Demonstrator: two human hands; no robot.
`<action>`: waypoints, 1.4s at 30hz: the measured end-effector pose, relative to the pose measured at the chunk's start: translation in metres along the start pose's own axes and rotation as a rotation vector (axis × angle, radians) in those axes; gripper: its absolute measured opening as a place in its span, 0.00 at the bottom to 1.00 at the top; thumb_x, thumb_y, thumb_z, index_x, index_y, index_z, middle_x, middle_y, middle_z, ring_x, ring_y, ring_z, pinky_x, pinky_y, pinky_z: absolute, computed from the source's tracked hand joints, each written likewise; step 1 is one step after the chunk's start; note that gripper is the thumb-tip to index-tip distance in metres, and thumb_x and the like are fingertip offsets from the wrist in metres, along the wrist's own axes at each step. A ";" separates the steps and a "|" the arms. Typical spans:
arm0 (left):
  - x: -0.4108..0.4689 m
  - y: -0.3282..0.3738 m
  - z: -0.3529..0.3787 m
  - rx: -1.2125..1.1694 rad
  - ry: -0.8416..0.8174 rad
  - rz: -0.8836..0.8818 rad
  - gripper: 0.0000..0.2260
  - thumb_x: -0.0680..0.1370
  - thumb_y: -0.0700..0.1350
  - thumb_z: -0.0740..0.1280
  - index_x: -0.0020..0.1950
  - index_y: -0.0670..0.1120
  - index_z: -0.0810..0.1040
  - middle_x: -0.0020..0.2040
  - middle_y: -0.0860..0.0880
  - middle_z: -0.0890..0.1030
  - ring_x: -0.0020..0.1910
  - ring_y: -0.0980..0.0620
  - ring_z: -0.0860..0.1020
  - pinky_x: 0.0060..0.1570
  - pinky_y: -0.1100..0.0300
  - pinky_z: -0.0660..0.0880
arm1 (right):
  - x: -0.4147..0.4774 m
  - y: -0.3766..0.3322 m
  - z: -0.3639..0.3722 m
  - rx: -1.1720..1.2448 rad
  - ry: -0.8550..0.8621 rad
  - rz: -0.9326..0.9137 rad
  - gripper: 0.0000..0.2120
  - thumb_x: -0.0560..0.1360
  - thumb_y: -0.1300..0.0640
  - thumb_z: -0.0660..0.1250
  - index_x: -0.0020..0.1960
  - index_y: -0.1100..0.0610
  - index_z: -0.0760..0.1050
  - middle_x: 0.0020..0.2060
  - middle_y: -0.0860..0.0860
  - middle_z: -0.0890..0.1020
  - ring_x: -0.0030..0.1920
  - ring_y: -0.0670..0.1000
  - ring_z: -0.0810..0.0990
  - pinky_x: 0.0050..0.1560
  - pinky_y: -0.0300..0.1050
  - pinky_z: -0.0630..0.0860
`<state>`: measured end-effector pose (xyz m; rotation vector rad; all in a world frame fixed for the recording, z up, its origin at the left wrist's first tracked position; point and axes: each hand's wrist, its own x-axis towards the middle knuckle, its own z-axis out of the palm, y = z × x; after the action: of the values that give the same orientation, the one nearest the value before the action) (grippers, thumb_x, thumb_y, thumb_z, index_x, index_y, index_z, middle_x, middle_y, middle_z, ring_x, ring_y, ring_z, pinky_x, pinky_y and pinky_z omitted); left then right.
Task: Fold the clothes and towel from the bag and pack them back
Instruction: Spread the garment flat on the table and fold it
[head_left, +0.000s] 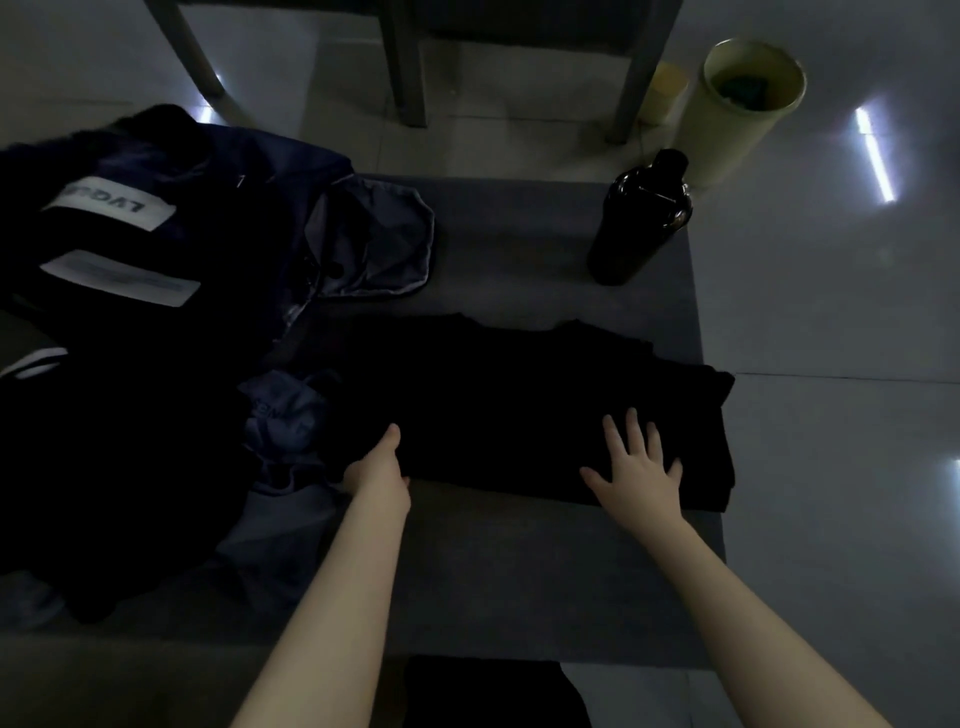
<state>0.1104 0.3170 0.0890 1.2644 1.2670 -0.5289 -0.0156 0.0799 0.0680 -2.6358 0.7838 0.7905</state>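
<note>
A black garment (509, 410) lies folded into a wide band across the middle of the grey table (519, 571). My right hand (636, 462) lies flat on its near right part, fingers spread. My left hand (379, 462) is at the garment's near left corner, thumb up along the edge; its fingers are hidden under the cloth. To the left sits a dark blue bag (208, 218) with white labels, its flap (374, 244) open.
A dark heap of clothes (104, 467) and a grey-blue piece (285, 415) lie at the left. A black bottle (641, 218) stands at the table's far right. A pale bin (737, 114) and table legs (405, 67) are on the floor beyond.
</note>
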 end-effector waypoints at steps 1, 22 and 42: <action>0.000 0.005 0.001 -0.050 0.000 -0.003 0.27 0.72 0.46 0.74 0.68 0.43 0.69 0.62 0.44 0.75 0.59 0.44 0.75 0.59 0.53 0.75 | -0.002 0.000 0.001 -0.007 -0.004 -0.012 0.36 0.78 0.39 0.56 0.77 0.46 0.41 0.76 0.50 0.39 0.76 0.56 0.39 0.72 0.65 0.49; -0.016 -0.053 0.009 1.794 -0.505 1.315 0.22 0.77 0.45 0.63 0.71 0.47 0.66 0.76 0.50 0.60 0.76 0.51 0.54 0.75 0.52 0.49 | -0.014 0.012 0.007 -0.030 -0.013 -0.115 0.37 0.77 0.39 0.58 0.77 0.44 0.41 0.76 0.48 0.38 0.76 0.55 0.38 0.72 0.62 0.47; -0.040 -0.057 0.037 1.930 -0.225 1.500 0.24 0.79 0.54 0.59 0.74 0.49 0.64 0.77 0.47 0.58 0.74 0.43 0.58 0.69 0.44 0.56 | -0.038 -0.022 -0.012 0.249 0.260 -0.003 0.26 0.79 0.44 0.55 0.74 0.53 0.60 0.75 0.54 0.60 0.71 0.57 0.62 0.68 0.57 0.61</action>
<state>0.0637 0.2536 0.0949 2.9301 -1.1157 -0.5900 -0.0246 0.1091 0.1021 -2.5386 0.8807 0.3250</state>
